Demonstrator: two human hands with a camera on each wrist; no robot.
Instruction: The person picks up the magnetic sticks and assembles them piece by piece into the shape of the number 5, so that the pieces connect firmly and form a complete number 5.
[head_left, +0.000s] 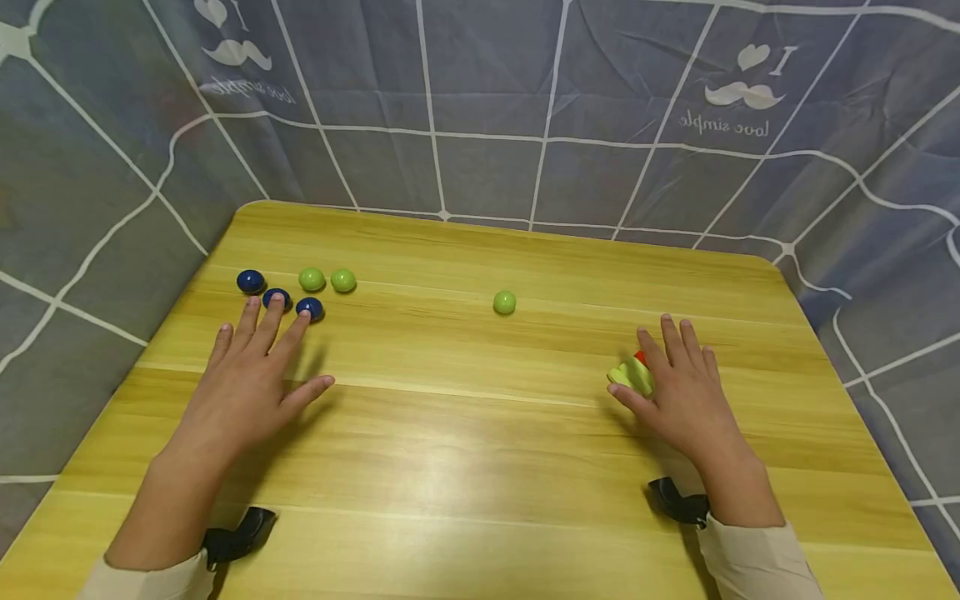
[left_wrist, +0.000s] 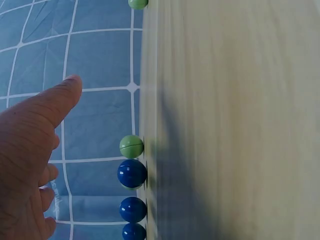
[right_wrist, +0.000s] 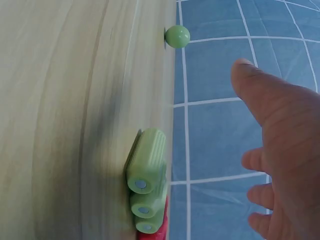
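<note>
My left hand [head_left: 243, 383] is spread above the table's left side, its fingers relaxed. In the head view its fingertips overlap two dark blue balls [head_left: 309, 309]; the left wrist view shows the hand raised clear of the blue balls [left_wrist: 132, 173]. A third blue ball [head_left: 251, 282] and two green balls [head_left: 312, 279] lie just beyond. My right hand [head_left: 686, 400], fingers extended, hovers by a cluster of light green pieces [head_left: 630, 377] with a red part [head_left: 641, 357]. Up close, these are ribbed green cylinders [right_wrist: 147, 160] with small grey end spots. Both hands hold nothing.
A lone green ball [head_left: 505, 302] sits near the middle of the wooden table [head_left: 450, 500]. A grey-blue curtain [head_left: 487, 100] with white grid lines stands behind the far edge and along both sides. Each wrist wears a black camera mount [head_left: 240, 535].
</note>
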